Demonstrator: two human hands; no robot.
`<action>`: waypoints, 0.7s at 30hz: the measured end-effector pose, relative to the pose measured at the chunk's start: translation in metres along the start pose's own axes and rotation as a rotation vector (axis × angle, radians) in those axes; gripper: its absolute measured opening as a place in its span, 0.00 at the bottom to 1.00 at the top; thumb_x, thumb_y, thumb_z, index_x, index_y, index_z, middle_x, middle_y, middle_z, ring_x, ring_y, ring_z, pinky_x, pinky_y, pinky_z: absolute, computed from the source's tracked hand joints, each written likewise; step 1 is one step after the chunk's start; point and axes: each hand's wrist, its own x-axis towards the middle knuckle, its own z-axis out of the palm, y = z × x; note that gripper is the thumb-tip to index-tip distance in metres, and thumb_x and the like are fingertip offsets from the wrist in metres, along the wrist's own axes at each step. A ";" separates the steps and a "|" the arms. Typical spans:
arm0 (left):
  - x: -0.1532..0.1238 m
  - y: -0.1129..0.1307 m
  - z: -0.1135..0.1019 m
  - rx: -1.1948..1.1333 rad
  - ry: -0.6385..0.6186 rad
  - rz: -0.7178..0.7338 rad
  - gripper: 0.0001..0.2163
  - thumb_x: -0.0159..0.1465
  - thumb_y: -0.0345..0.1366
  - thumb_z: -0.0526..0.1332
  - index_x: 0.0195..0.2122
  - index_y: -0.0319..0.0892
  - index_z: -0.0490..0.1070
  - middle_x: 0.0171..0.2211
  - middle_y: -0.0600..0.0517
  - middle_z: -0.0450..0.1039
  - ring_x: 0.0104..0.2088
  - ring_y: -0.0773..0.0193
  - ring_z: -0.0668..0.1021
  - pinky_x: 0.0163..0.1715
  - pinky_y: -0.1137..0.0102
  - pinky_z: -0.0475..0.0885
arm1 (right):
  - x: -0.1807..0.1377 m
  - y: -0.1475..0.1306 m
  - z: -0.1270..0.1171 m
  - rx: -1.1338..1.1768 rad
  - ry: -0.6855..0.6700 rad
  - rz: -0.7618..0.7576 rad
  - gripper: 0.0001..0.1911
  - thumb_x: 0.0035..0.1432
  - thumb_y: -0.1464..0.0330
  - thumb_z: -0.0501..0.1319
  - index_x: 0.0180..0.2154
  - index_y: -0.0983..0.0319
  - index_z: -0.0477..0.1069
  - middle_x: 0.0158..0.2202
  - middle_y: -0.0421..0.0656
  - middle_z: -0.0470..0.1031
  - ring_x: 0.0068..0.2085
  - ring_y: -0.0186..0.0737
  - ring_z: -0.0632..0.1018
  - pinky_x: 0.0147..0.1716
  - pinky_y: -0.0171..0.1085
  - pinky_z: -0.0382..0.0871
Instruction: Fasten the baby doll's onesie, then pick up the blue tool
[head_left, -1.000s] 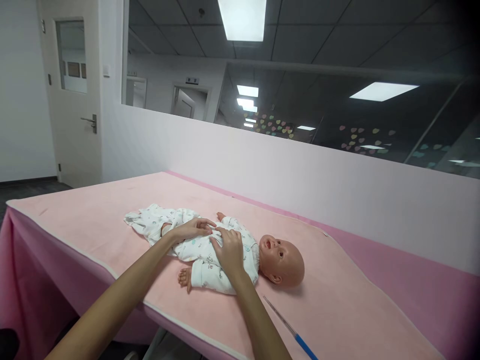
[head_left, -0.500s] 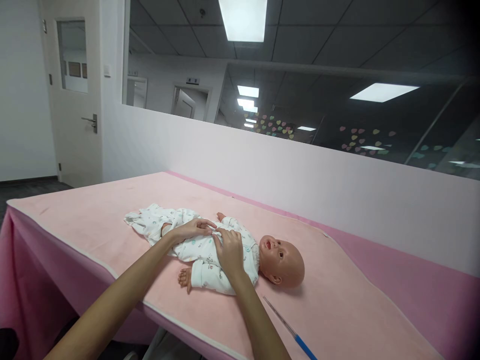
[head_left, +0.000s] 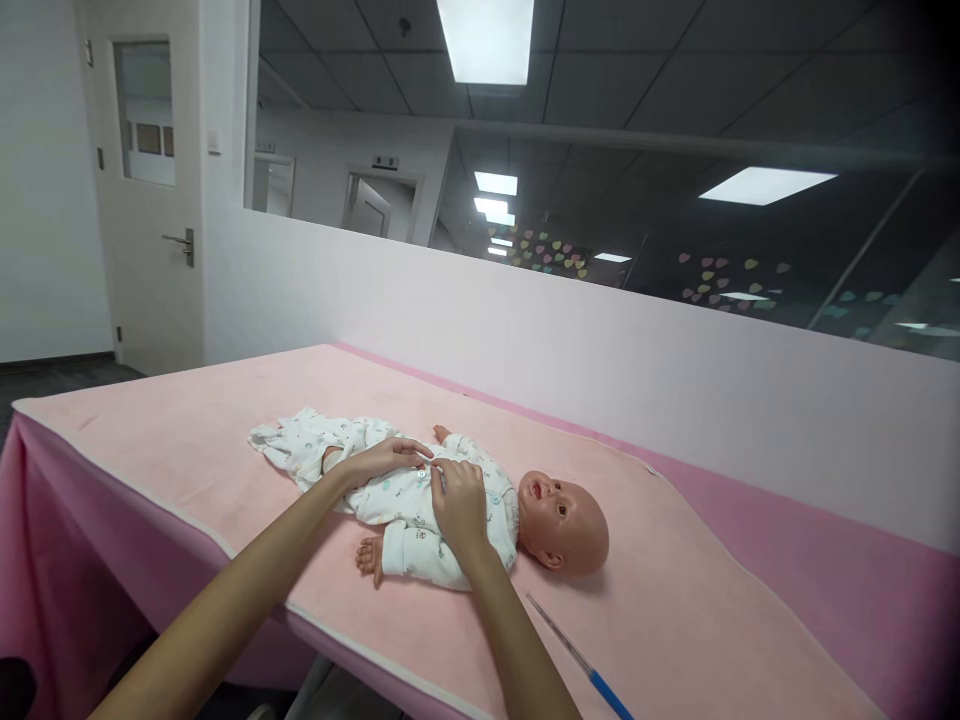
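A baby doll (head_left: 564, 522) in a white printed romper (head_left: 401, 500) lies on its back on the pink cloth (head_left: 187, 440), head to the right. My left hand (head_left: 382, 458) rests on the doll's belly with its fingers pinching the romper's front. My right hand (head_left: 459, 503) lies on the doll's chest, fingers curled and pinching the same fabric edge right beside the left fingertips. The empty romper legs (head_left: 289, 440) trail off to the left.
A thin stick with a blue handle (head_left: 581, 660) lies on the cloth near the front edge, right of my right forearm. A low white partition (head_left: 600, 340) runs behind the table. A white door (head_left: 146, 190) stands at the far left.
My right fingers have curled in and drawn closer to the left fingertips on the romper front. The doll and arms have stayed in place.
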 end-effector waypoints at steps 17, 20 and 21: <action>0.001 -0.002 -0.001 0.059 -0.004 0.030 0.13 0.54 0.38 0.62 0.40 0.40 0.72 0.35 0.49 0.73 0.40 0.62 0.72 0.42 0.69 0.64 | -0.001 0.001 0.002 -0.001 0.016 -0.018 0.09 0.58 0.71 0.51 0.33 0.61 0.69 0.27 0.41 0.71 0.34 0.37 0.69 0.38 0.37 0.54; 0.001 -0.002 -0.001 0.077 0.012 0.025 0.13 0.55 0.39 0.60 0.40 0.40 0.73 0.34 0.49 0.73 0.40 0.62 0.72 0.42 0.69 0.64 | -0.001 0.001 0.002 0.000 0.023 -0.025 0.09 0.57 0.72 0.51 0.33 0.61 0.69 0.27 0.41 0.71 0.33 0.37 0.68 0.38 0.37 0.54; 0.001 -0.002 -0.001 0.080 0.007 0.025 0.13 0.55 0.39 0.61 0.40 0.40 0.73 0.34 0.49 0.73 0.40 0.62 0.72 0.42 0.69 0.64 | -0.001 0.001 0.002 -0.002 0.026 -0.026 0.09 0.57 0.72 0.51 0.32 0.61 0.69 0.27 0.41 0.71 0.33 0.37 0.68 0.38 0.37 0.54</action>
